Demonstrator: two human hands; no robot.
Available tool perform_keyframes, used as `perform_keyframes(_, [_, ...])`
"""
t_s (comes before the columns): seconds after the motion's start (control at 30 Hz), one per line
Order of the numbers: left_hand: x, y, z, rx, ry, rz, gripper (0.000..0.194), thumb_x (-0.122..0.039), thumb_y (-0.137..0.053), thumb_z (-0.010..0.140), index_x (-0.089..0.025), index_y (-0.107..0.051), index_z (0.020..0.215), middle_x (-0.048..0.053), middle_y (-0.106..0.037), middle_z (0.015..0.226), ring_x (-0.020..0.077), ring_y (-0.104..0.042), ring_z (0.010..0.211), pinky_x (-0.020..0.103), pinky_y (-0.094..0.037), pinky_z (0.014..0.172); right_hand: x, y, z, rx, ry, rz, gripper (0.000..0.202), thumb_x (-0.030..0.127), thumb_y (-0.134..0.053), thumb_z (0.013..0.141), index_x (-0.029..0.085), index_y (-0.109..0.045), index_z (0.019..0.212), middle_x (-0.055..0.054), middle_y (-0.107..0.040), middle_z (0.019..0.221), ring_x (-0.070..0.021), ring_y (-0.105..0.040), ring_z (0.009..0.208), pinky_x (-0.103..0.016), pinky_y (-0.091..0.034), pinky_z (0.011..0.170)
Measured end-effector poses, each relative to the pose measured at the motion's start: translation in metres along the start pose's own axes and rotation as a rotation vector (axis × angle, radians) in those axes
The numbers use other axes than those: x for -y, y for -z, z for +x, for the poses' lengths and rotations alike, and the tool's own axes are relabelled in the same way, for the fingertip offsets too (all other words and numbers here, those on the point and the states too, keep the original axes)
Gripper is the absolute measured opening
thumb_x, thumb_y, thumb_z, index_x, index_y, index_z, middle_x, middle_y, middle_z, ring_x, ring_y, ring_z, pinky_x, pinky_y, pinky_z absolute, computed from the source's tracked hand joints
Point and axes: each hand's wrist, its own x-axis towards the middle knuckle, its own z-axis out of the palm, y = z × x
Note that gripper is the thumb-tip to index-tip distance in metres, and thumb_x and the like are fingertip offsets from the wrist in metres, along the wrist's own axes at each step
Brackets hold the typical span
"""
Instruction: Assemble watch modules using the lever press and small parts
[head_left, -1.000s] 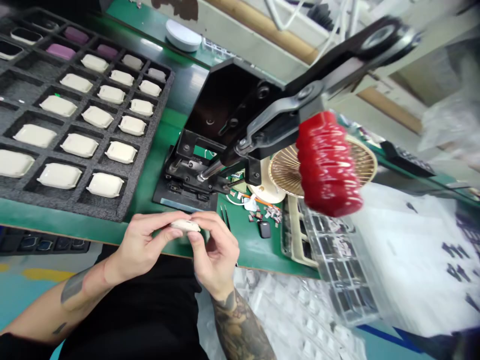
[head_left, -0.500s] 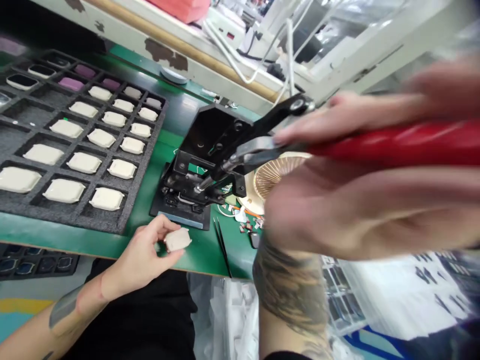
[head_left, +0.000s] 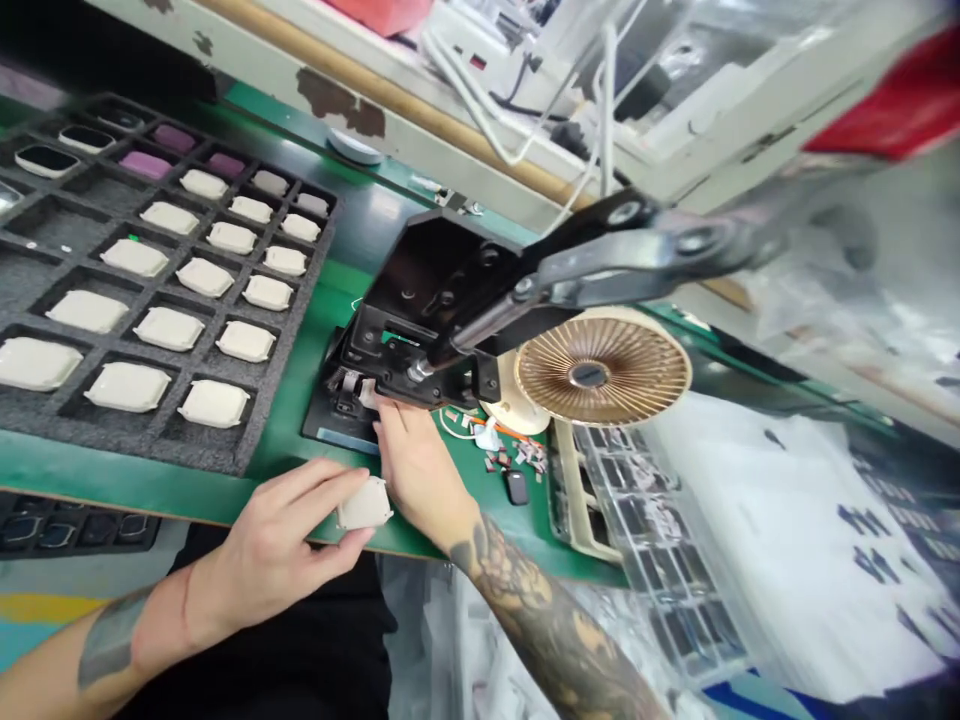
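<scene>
Pale case (head_left: 365,503), one: held in front of the black press (head_left: 446,262), flat side toward the camera, clear of the press bed. Stage, as judged: mid-work; one case out and in hand, press lever (head_left: 600,268) apparently raised, further handling at the press probably outstanding. Left hand (head_left: 281,525): grip nearly closed, case pinched at its left side between thumb and fingers. Right hand (head_left: 420,465): reaching in under the press head, fingers close to or touching a small whitish part (head_left: 367,393); fingertips partly hidden, so cannot tell how far open the grip or whether holding anything. To the left, on the green surface (head_left: 217,498): dark foam tray (head_left: 225,455), with many like cases (head_left: 214,403) seated singly in compartments, finished or waiting not determinable, plus a few purple pieces (head_left: 146,164). To the right: gold-fronted fan (head_left: 604,368), scattered small parts (head_left: 517,455), black rounded item (head_left: 517,487). Upper right: red handle (head_left: 881,105), blurred.
</scene>
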Motion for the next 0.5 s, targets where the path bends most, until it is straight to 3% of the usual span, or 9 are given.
perform_keyframes(0.1, [-0.005, 0.005, -0.003, 0.002, 0.004, 0.04, 0.053, -0.01, -0.079, 0.103, -0.024, -0.069, 0.153, 0.011, -0.078, 0.13, 0.0245, -0.079, 0.118, 0.031, -0.063, 0.11, -0.005, -0.005, 0.016, 0.033, -0.045, 0.008, 0.038, 0.014, -0.044, 0.114, 0.012, -0.072, 0.14, -0.021, -0.079, 0.128, -0.0336, -0.077, 0.121, -0.057, -0.067, 0.111])
perform_keyframes(0.17, [-0.007, 0.011, -0.004, -0.009, 0.007, 0.104, 0.058, -0.01, -0.077, 0.104, -0.025, -0.067, 0.158, 0.013, -0.075, 0.137, 0.0264, -0.077, 0.123, 0.032, -0.063, 0.11, -0.002, 0.002, 0.012, -0.022, -0.044, 0.096, 0.037, 0.014, -0.046, 0.115, 0.016, -0.071, 0.142, -0.018, -0.078, 0.132, -0.0311, -0.076, 0.125, -0.054, -0.065, 0.115])
perform_keyframes(0.27, [0.0, 0.013, 0.005, -0.001, 0.007, 0.278, 0.061, -0.014, -0.075, 0.107, -0.027, -0.062, 0.166, 0.013, -0.076, 0.137, 0.0269, -0.08, 0.112, 0.032, -0.065, 0.095, 0.007, 0.018, -0.015, -0.165, -0.049, 0.23, 0.047, 0.013, -0.049, 0.115, 0.023, -0.061, 0.159, -0.015, -0.073, 0.148, -0.0268, -0.071, 0.14, -0.047, -0.063, 0.121])
perform_keyframes(0.4, [0.004, -0.009, 0.04, 0.13, 0.06, 0.544, 0.049, -0.011, -0.065, 0.109, -0.024, -0.068, 0.156, 0.016, -0.077, 0.147, 0.0253, -0.084, 0.093, 0.032, -0.059, 0.07, 0.012, 0.039, -0.062, -0.325, -0.113, 0.216, 0.054, 0.015, -0.053, 0.113, 0.028, -0.057, 0.165, -0.012, -0.071, 0.153, -0.0264, -0.07, 0.143, -0.045, -0.065, 0.119])
perform_keyframes(0.5, [-0.006, -0.032, 0.069, 0.308, 0.106, 0.657, 0.027, -0.006, -0.061, 0.105, -0.011, -0.078, 0.126, 0.023, -0.081, 0.125, 0.0257, -0.08, 0.076, 0.032, -0.05, 0.053, 0.005, 0.048, -0.063, -0.471, -0.048, 0.187, 0.043, 0.029, -0.061, 0.114, 0.034, -0.067, 0.156, -0.01, -0.076, 0.145, -0.029, -0.075, 0.133, -0.047, -0.067, 0.111])
